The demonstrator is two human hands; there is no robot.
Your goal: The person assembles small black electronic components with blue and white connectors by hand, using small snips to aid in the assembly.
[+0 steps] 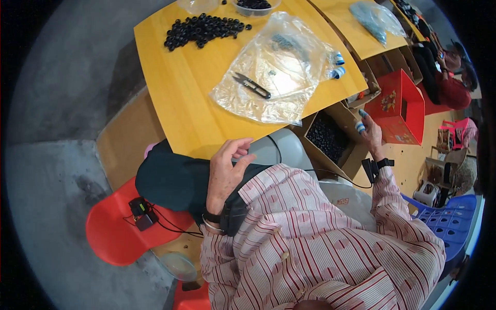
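Observation:
My left hand [227, 168] hovers over my lap by the table's near edge. Its fingers curve loosely, the thumb stands apart, and nothing shows in it. Out to the right, my right hand [373, 135] is beside an open cardboard box [356, 160] holding many small black parts [326, 137]. Blue-and-white striped covers wrap two of its fingertips, the fingers are apart, and I see nothing held. On the table, black thread snips [251, 85] lie on a clear plastic bag [289, 106]. Two striped tubes [338, 73] rest near the bag's right side.
A pile of black ring-like parts [201, 31] spreads over the yellow table [175, 93], with a clear bowl [258, 9] behind it. Right of the box stands a red bin [400, 106]. A red chair [113, 222] carries a small cabled device [143, 213]. Another person [454, 88] sits far right.

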